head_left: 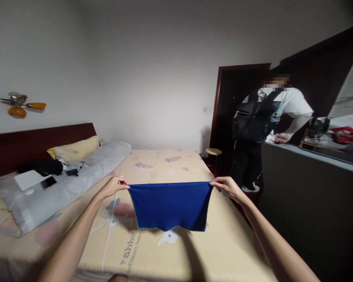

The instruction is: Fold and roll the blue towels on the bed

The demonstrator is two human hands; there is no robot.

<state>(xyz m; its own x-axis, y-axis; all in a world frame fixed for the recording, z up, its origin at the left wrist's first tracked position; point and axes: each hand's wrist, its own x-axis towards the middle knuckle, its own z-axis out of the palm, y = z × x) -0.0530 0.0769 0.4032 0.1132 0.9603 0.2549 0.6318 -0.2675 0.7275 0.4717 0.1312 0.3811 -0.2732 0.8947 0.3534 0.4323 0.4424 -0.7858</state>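
Observation:
A blue cloth hangs stretched between my two hands above the bed, its top edge pulled nearly straight. My left hand pinches the upper left corner between thumb and fingers. At the upper right corner my right hand grips the cloth the same way. The lower edge hangs free and slightly wavy, with a thin greenish border along the left side. Beneath it lies a pale yellow bedsheet printed with rabbits, carrots and lettering; the cloth casts a shadow there.
A rolled grey quilt lies along the headboard, with a phone, a white flat item and a yellow pillow. On the right, a person with a black backpack stands by a dark partition. A stool stands beyond the bed.

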